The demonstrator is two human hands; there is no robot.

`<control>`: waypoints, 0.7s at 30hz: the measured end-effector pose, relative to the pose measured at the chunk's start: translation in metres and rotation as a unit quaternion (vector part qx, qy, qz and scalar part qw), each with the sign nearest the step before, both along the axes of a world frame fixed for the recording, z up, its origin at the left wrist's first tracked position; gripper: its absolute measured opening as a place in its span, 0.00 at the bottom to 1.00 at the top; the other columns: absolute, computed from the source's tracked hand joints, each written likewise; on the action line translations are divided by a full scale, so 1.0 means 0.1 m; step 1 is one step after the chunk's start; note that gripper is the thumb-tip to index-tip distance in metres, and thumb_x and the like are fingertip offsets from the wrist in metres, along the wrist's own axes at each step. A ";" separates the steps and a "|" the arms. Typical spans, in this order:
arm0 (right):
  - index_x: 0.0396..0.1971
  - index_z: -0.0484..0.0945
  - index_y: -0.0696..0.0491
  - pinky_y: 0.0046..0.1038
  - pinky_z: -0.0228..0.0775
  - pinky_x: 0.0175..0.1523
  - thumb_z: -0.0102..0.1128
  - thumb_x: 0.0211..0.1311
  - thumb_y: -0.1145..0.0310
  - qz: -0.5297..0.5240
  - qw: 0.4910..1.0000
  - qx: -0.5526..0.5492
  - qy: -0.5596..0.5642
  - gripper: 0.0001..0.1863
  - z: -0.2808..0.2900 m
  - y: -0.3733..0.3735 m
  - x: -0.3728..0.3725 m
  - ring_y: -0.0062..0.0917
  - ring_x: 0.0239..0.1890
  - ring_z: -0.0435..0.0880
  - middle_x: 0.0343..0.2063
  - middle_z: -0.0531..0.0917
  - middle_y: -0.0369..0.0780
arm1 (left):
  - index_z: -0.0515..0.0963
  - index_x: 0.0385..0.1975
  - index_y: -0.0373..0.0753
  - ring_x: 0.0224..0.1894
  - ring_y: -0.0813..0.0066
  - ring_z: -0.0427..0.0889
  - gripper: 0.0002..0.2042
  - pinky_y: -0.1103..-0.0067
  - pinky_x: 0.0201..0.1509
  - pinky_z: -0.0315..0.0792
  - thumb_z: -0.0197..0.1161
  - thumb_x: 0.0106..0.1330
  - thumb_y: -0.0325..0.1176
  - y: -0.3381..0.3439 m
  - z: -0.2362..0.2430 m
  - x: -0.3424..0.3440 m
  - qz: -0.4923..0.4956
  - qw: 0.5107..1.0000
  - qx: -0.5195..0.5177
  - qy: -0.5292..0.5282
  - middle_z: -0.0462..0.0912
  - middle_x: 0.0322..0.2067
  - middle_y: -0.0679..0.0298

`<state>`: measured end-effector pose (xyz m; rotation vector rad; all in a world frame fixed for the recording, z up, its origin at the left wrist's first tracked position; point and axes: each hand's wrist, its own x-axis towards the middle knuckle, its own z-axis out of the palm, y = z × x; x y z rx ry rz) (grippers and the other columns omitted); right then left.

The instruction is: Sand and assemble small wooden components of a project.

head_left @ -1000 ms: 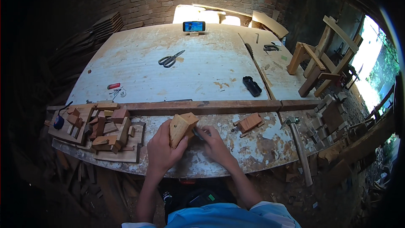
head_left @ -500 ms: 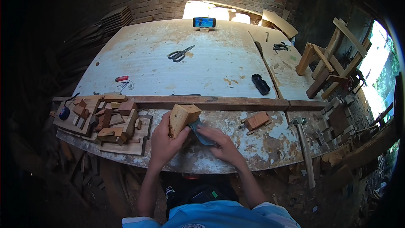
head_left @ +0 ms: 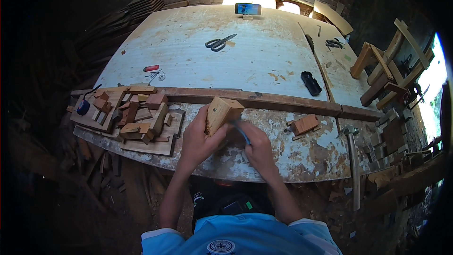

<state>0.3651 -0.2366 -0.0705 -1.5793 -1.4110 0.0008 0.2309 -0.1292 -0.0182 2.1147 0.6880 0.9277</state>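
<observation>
My left hand (head_left: 197, 139) grips a pale, angled wooden block (head_left: 218, 115) with a small dark hole in its face, held up over the near strip of the worn workbench (head_left: 302, 160). Close against the block's right side, my right hand (head_left: 259, 148) is closed on a thin, flexible blue sheet (head_left: 244, 137). Most of the sheet is hidden by the fingers, and whether it is sandpaper or cloth cannot be made out. To the left lie several small wooden blocks and offcuts (head_left: 153, 125) on boards. At the right sits a reddish wooden block (head_left: 306, 123).
A raised wooden strip (head_left: 269, 99) crosses the bench. Beyond it are scissors (head_left: 220, 42), a propped phone (head_left: 248, 9) and a black case (head_left: 311, 83). A hammer (head_left: 353, 160) overhangs the near right edge. Wooden frames (head_left: 373, 63) stand at the right.
My right hand has turned and closed more around the blue sheet, so less of it shows. The block stays in my left hand. The whole view has shifted.
</observation>
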 end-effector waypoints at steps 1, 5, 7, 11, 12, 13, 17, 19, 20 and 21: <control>0.46 0.75 0.57 0.38 0.68 0.51 0.46 0.38 0.87 0.000 1.000 0.000 0.002 0.28 0.01 0.00 -0.02 0.41 0.47 0.77 0.45 0.78 0.48 | 0.66 0.50 0.36 0.40 0.50 0.79 0.25 0.67 0.41 0.72 0.62 0.54 0.39 -0.02 0.00 0.00 0.001 1.000 0.003 0.003 0.78 0.37 0.48; 0.46 0.76 0.57 0.37 0.67 0.50 0.45 0.37 0.87 0.023 0.994 0.068 -0.083 0.28 0.03 0.00 -0.03 0.39 0.48 0.77 0.44 0.79 0.47 | 0.66 0.50 0.35 0.38 0.50 0.79 0.26 0.67 0.39 0.72 0.62 0.56 0.45 -0.05 0.02 0.02 0.001 0.998 0.063 0.000 0.78 0.37 0.48; 0.46 0.76 0.57 0.36 0.66 0.51 0.45 0.36 0.87 0.016 0.999 0.043 -0.016 0.29 0.04 -0.01 -0.04 0.38 0.49 0.76 0.43 0.79 0.48 | 0.66 0.50 0.35 0.38 0.49 0.79 0.26 0.67 0.38 0.72 0.59 0.59 0.47 -0.06 0.04 0.01 0.000 0.999 0.051 0.019 0.78 0.37 0.48; 0.48 0.74 0.56 0.36 0.65 0.52 0.45 0.38 0.86 -0.015 1.000 0.020 -0.004 0.29 0.01 -0.05 -0.09 0.39 0.51 0.75 0.46 0.77 0.48 | 0.66 0.50 0.35 0.39 0.48 0.79 0.23 0.67 0.38 0.72 0.54 0.63 0.46 -0.07 0.05 0.05 0.011 0.999 0.032 0.029 0.78 0.37 0.48; 0.48 0.74 0.57 0.36 0.65 0.53 0.45 0.39 0.86 0.003 0.999 0.031 -0.028 0.29 -0.03 -0.04 -0.09 0.40 0.51 0.75 0.47 0.77 0.49 | 0.67 0.50 0.34 0.39 0.49 0.79 0.23 0.67 0.39 0.72 0.54 0.63 0.47 -0.06 0.04 0.07 0.014 0.999 0.038 0.010 0.78 0.37 0.47; 0.49 0.73 0.57 0.36 0.66 0.54 0.45 0.40 0.86 0.023 0.997 0.028 -0.062 0.29 -0.07 -0.07 -0.13 0.41 0.52 0.74 0.48 0.76 0.50 | 0.67 0.49 0.34 0.39 0.49 0.79 0.23 0.67 0.39 0.72 0.55 0.63 0.47 -0.08 0.02 0.06 0.014 0.999 0.038 0.000 0.78 0.36 0.47; 0.51 0.71 0.58 0.35 0.64 0.57 0.45 0.43 0.85 -0.038 0.992 -0.049 0.112 0.28 -0.29 0.02 -0.04 0.42 0.54 0.72 0.50 0.74 0.51 | 0.62 0.55 0.35 0.40 0.72 0.77 0.25 0.77 0.42 0.71 0.58 0.62 0.41 0.03 0.01 0.04 -0.040 0.989 -0.136 -0.046 0.77 0.39 0.57; 0.52 0.71 0.58 0.35 0.62 0.59 0.44 0.48 0.84 0.000 0.988 -0.094 0.123 0.27 -0.35 0.06 -0.02 0.43 0.56 0.70 0.50 0.73 0.51 | 0.60 0.57 0.36 0.41 0.77 0.74 0.26 0.79 0.44 0.70 0.58 0.63 0.40 0.14 0.02 -0.01 -0.055 0.978 -0.196 -0.044 0.75 0.41 0.60; 0.56 0.67 0.55 0.35 0.62 0.59 0.43 0.50 0.83 0.026 0.995 -0.050 0.081 0.29 -0.35 0.10 -0.02 0.44 0.57 0.68 0.53 0.71 0.52 | 0.58 0.59 0.37 0.42 0.81 0.72 0.27 0.81 0.45 0.69 0.58 0.64 0.38 0.15 0.01 -0.03 -0.070 0.960 -0.269 -0.030 0.74 0.42 0.63; 0.56 0.67 0.55 0.35 0.62 0.59 0.43 0.50 0.83 0.036 0.996 -0.032 0.070 0.29 -0.34 0.11 -0.04 0.44 0.57 0.68 0.53 0.71 0.52 | 0.58 0.59 0.37 0.42 0.81 0.72 0.27 0.81 0.45 0.69 0.58 0.64 0.38 0.14 -0.01 -0.04 -0.074 0.959 -0.271 -0.025 0.74 0.42 0.63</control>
